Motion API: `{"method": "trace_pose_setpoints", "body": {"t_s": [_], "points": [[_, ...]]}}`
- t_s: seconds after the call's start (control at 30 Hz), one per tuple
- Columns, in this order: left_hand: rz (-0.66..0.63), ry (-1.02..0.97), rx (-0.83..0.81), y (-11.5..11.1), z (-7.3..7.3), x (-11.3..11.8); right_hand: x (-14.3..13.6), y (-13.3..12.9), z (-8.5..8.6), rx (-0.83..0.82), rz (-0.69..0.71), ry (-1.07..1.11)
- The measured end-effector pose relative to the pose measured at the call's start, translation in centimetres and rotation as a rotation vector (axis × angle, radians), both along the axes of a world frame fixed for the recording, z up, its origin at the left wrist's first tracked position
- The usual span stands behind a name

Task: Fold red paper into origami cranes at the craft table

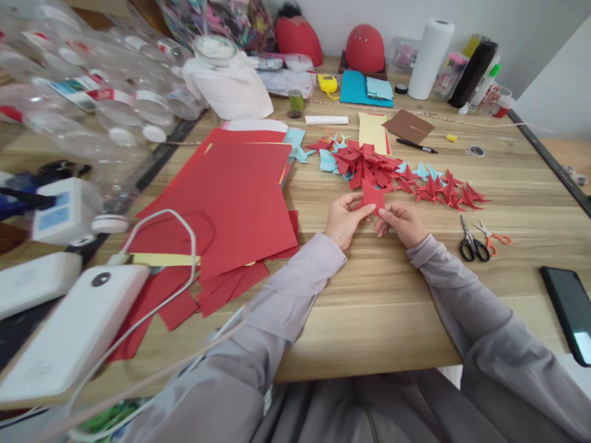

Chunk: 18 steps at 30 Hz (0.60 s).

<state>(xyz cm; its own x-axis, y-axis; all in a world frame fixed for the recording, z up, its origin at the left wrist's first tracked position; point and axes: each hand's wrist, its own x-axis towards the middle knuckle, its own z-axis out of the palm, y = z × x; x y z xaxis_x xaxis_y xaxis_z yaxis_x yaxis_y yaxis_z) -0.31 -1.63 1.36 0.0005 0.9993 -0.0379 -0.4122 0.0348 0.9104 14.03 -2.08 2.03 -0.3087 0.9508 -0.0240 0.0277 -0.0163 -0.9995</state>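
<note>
My left hand [345,219] grips the left edge of a small folded red paper [372,195], with the thumb on its front. At its lower right corner, my right hand [401,223] pinches the same paper between thumb and fingers. Just beyond the hands lies a pile of folded red paper pieces [364,161], with light blue ones [328,160] among them. More red folded shapes [434,187] trail off to the right. Large red sheets [247,203] are stacked to the left, over smaller red pieces [179,307].
Black scissors [473,240] and orange scissors [493,239] lie right of my hands, a phone [569,311] at the far right. White power banks [76,329] with a cable and many plastic bottles [115,104] fill the left. A paper roll [431,58] stands behind.
</note>
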Motion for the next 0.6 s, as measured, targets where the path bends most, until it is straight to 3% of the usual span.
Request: {"method": "trace_pose_setpoints", "body": {"t_s": [0.23,0.6], "points": [[-0.009,0.031,0.026,-0.05,-0.13,-0.02,-0.08,0.02,-0.25,0.001,0.023,-0.040],[0.105,-0.158,-0.018,0.46,-0.15,-0.07,-0.06,-0.08,-0.46,-0.014,0.034,-0.002]]}}
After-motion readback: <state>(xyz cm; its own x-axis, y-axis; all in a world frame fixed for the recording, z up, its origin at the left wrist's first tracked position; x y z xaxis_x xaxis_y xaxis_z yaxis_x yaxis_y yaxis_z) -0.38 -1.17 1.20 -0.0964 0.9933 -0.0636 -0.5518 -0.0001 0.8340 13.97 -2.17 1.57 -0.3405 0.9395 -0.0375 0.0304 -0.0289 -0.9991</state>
